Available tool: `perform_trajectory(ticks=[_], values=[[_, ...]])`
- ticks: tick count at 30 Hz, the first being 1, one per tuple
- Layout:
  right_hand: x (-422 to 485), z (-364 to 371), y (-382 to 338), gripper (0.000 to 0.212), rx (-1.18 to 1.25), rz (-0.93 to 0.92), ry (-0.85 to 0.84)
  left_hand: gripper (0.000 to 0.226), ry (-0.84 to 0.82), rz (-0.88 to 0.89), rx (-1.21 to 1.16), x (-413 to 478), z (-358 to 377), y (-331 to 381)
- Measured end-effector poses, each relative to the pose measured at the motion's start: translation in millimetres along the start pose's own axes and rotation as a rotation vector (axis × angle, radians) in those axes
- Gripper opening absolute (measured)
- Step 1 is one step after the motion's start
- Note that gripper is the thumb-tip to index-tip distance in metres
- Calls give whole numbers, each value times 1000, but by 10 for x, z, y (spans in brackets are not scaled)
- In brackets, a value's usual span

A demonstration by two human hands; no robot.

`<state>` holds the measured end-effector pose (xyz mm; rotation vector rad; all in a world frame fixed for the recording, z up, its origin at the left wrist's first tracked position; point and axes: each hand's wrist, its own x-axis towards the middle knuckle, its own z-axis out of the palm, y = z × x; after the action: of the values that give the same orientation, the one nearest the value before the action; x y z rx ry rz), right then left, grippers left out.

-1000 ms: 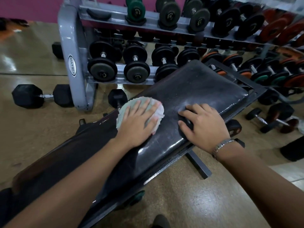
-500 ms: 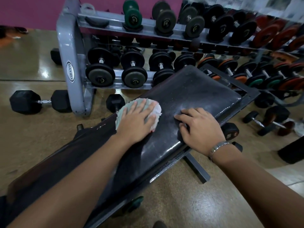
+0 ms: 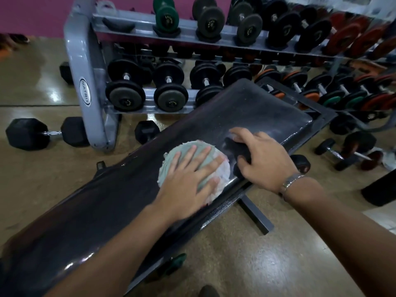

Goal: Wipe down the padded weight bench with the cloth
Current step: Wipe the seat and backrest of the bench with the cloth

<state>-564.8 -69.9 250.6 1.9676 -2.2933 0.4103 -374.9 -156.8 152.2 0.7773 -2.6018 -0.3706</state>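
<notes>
The one legible text is "MATRIX", in dark capitals running vertically inside a white oval badge [image 3: 85, 94] on the front of the grey end post of the dumbbell rack [image 3: 77, 61]. The round labels on the rack's dumbbell ends are too small to read.

Grey rack [image 3: 85, 67] standing behind w/ dumbbells [image 3: 126, 86] sitting on two tiers; hex dumbbell [image 3: 46, 133] lying on floor [image 3: 246, 260] left of rack, small dumbbells [image 3: 353, 153] lying at right.
</notes>
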Motion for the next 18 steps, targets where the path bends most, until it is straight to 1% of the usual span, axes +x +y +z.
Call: perform_trajectory(ticks=[2, 4, 5, 7, 9, 10, 12, 14, 16, 18], values=[[16, -72, 34, 64, 48, 8, -28, 52, 23, -95, -45, 165, -50, -117], [58, -157, 116, 50, 88, 13, 19, 52, 54, -212, -63, 277, -49, -47], [77, -195, 170, 43, 48, 11, 62, 52, 66, -224, -61, 255, -18, 58], [118, -248, 283, 34, -109, 6, 103, 53, 66, -137, -29, 103, 37, 259], [136, -254, 327, 32, -196, 7, 79, 53, 38, -69, -21, 15, 17, 216], [137, -243, 320, 33, -217, 5, 66, 53, 36, -78, -29, 63, -11, 135], [147, -227, 288, 33, -263, 3, 53, 54, 49, -178, -36, 234, -49, 65], [151, -202, 250, 32, -285, 15, 48, 54, 79, -257, -49, 281, -3, 215], [161, -206, 249, 31, -281, 29, 55, 54, 86, -172, -20, 159, 66, 416], [157, -213, 263, 31, -288, 25, 50, 53, 60, -78, 11, 55, 76, 378]])
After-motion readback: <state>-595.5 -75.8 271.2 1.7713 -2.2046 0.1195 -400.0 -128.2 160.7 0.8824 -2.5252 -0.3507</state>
